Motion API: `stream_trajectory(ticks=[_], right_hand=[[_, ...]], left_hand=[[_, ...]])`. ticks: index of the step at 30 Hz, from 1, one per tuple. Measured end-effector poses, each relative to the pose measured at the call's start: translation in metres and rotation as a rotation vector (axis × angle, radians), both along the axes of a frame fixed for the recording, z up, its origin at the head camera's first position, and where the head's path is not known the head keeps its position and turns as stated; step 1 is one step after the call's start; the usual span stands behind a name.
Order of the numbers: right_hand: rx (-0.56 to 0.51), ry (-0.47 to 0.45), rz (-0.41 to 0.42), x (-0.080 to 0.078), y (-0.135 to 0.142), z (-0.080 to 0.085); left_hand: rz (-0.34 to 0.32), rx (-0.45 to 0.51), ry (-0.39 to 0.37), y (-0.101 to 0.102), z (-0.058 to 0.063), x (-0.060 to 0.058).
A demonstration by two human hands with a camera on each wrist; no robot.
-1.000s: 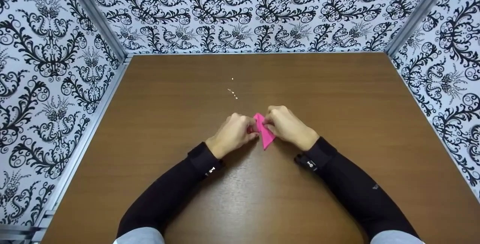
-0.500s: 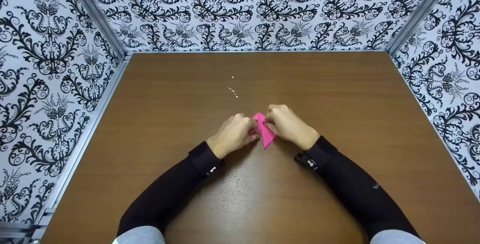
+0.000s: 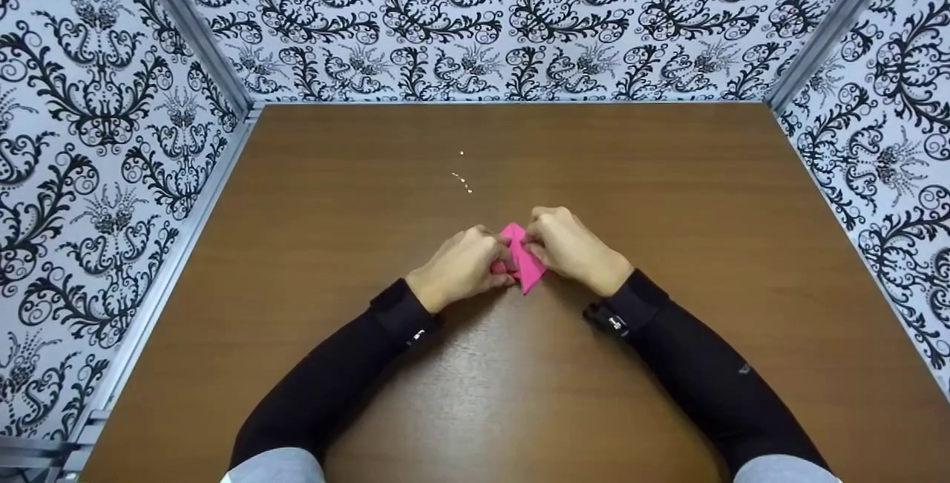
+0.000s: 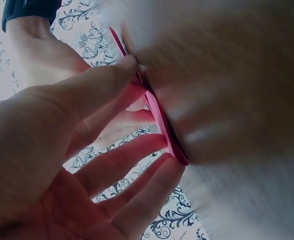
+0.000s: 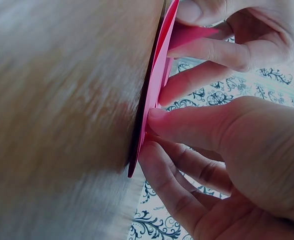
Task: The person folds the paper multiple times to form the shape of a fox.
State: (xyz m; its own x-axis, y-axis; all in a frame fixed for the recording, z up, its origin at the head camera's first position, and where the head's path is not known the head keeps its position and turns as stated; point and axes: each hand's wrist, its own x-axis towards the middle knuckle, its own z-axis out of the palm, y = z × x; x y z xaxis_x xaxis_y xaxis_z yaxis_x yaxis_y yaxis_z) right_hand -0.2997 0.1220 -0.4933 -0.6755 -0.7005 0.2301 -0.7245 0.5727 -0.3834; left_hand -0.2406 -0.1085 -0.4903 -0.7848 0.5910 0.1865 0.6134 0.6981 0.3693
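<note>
A small piece of folded pink paper [image 3: 530,269] lies on the wooden table, pointed at its near and far ends. My left hand [image 3: 462,264] is at its left side, with a raised flap [image 5: 194,36] between thumb and fingers in the right wrist view. My right hand [image 3: 575,249] holds the right side, its thumb and fingertips close together on the paper. In the left wrist view, the paper [image 4: 161,122] appears edge-on against the tabletop, and the left thumb touches it. Fingers hide part of the folds.
Several tiny pale specks [image 3: 464,185] lie on the brown table [image 3: 356,171] beyond my hands. Walls with a black-and-white scroll pattern [image 3: 475,23] and grey metal posts [image 3: 197,30] enclose the table at the back and sides.
My left thumb and fingers have spread slightly apart, and more pink paper shows between them. My right hand has stayed almost still on the paper.
</note>
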Motion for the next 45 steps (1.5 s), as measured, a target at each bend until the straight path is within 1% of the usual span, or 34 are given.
stream_trajectory(ticks=[2, 7, 13, 17, 18, 21, 24, 25, 29, 32, 36, 41, 45], right_hand=[[-0.004, -0.005, 0.002, 0.000, 0.000, 0.000], [-0.025, -0.010, 0.009, -0.001, 0.000, 0.001], [-0.026, -0.022, -0.002, -0.005, 0.000, 0.001], [-0.031, -0.021, -0.003, -0.009, 0.001, 0.002], [-0.032, -0.025, -0.004, -0.010, 0.001, 0.002], [-0.032, -0.041, -0.010, -0.011, 0.000, 0.003], [-0.028, -0.062, -0.022, -0.011, 0.000, 0.004], [-0.026, -0.069, -0.026, -0.011, -0.001, 0.004], [-0.021, -0.081, -0.035, -0.012, -0.002, 0.005], [-0.023, -0.084, -0.035, -0.013, -0.002, 0.005], [-0.033, -0.112, -0.054, -0.014, -0.004, 0.005], [-0.016, -0.159, -0.121, -0.019, -0.009, 0.005], [-0.015, -0.217, -0.190, -0.022, -0.014, 0.005]], left_hand=[[-0.023, 0.003, -0.008, -0.001, 0.000, -0.002], [-0.088, 0.008, 0.015, -0.004, -0.003, -0.005], [-0.116, 0.031, 0.001, -0.007, -0.005, -0.006], [-0.147, 0.050, 0.025, -0.011, -0.006, -0.006], [-0.160, 0.053, 0.039, -0.013, -0.017, -0.011], [-0.178, 0.049, 0.030, -0.016, -0.016, -0.011], [-0.186, 0.044, 0.005, -0.017, -0.016, -0.010], [-0.181, 0.038, -0.009, -0.015, -0.006, -0.005], [-0.173, 0.004, -0.018, -0.016, -0.006, -0.003], [-0.173, -0.027, -0.011, -0.016, -0.005, -0.002], [-0.176, -0.057, 0.010, -0.016, -0.005, 0.000], [-0.186, -0.076, 0.027, -0.015, -0.004, 0.001], [-0.186, -0.073, 0.019, -0.014, -0.004, 0.001]])
